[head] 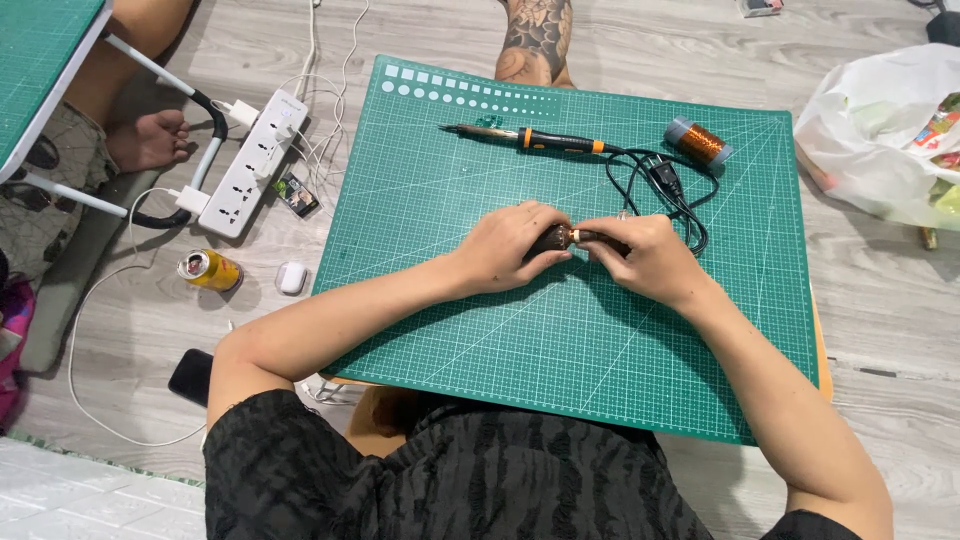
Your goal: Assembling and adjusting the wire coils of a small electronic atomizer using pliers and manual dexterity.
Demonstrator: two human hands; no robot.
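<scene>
Both my hands meet over the middle of a green cutting mat (pixel 500 340). My left hand (pixel 505 245) grips a small dark brown cylindrical part (pixel 556 238) with a pale band at its end. My right hand (pixel 645 255) pinches the other end of the same part; what lies under its fingers is hidden. A soldering iron (pixel 530 138) with a black and orange handle lies near the mat's far edge. Its black cable (pixel 665 185) loops toward my right hand. A spool of copper wire (pixel 700 143) lies at the mat's far right.
A white power strip (pixel 255 160) with plugged chargers lies on the wooden floor at left. A yellow drink can (pixel 208 268), a white earbud case (pixel 291 277) and a black phone (pixel 190 376) lie nearby. Another person's foot (pixel 150 138) is at left, a tattooed leg (pixel 535 40) beyond the mat. A white plastic bag (pixel 885 130) sits at right.
</scene>
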